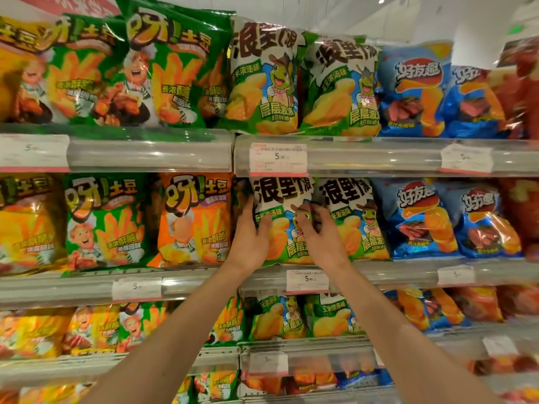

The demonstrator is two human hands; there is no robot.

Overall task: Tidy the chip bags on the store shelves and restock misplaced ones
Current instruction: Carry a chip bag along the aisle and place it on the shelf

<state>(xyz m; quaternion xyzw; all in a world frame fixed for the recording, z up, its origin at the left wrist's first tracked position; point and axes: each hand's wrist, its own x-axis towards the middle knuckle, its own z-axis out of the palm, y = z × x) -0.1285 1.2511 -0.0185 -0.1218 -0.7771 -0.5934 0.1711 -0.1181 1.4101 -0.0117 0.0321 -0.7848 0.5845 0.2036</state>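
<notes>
Store shelves packed with chip bags fill the view, clear price rails running along each tier. On the middle tier, from left: a green potato-stick bag, an orange potato-stick bag, then the green-and-white turtle chip bag — upright, long axis vertical, printed front facing out. The left hand grips its left edge, fingers curled around the side. The right hand presses on the front, fingers bent and narrowly spread — thumb hidden. Just beside stands a second turtle bag, then blue chip bags.
</notes>
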